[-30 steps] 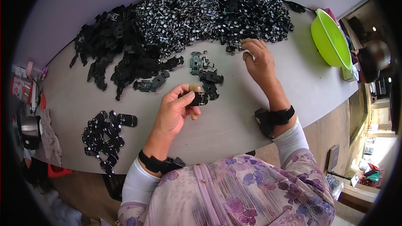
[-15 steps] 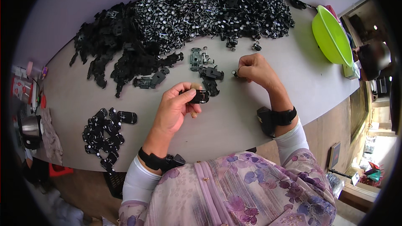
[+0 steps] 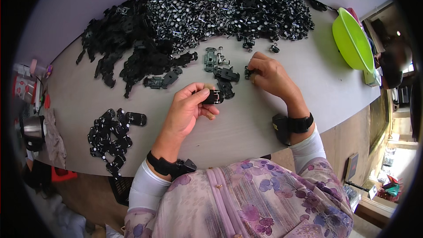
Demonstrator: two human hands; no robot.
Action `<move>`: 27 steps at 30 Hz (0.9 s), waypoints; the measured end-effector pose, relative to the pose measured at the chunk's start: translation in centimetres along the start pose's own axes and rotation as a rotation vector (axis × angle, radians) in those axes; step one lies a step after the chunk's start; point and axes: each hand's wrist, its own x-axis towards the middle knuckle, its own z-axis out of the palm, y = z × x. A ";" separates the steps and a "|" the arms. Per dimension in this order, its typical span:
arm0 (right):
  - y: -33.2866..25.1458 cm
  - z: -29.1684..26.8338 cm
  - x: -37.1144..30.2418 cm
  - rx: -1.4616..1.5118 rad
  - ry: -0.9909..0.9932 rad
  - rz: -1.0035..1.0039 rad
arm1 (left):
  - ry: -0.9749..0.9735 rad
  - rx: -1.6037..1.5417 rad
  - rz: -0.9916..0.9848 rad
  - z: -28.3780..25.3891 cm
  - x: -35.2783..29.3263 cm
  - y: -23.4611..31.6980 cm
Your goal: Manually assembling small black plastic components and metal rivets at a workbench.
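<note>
My left hand (image 3: pixel 181 111) is closed on a black toy car chassis (image 3: pixel 214 97), gripped between thumb and fingers, with a metal axle showing across its right end. To its right, my right hand (image 3: pixel 274 78) pinches a small dark wheel piece (image 3: pixel 248 72) low over the table; the fingers hide most of it. Just beyond the left hand lie a few dark chassis pieces (image 3: pixel 226 75), a grey-green chassis (image 3: pixel 210 59) and loose wheel axles (image 3: pixel 221 55).
Along the back are heaps of black chassis parts (image 3: pixel 114 31), silver wheel axles (image 3: pixel 189 9) and dark wheels (image 3: pixel 273 11). Black cars with wheels (image 3: pixel 110 136) form a pile at the left. A lime-green basin (image 3: pixel 351 39) stands at the right edge. A metal kettle (image 3: pixel 33 128) is far left.
The wheel piece shows more clearly beyond my right fingertips, and the right hand has turned slightly. My left hand keeps hold of the chassis. The whole view has shifted a little.
</note>
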 end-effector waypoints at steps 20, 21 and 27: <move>-7.0 4.4 -0.4 0.203 0.195 -0.385 | -0.100 -0.260 -0.026 0.6 0.0 0.2; -7.1 4.5 -0.5 0.195 0.190 -0.381 | -0.101 -0.259 -0.028 0.5 0.0 0.0; -7.9 4.4 -0.6 0.116 0.125 -0.323 | -0.020 -0.003 0.063 1.6 -0.5 -0.4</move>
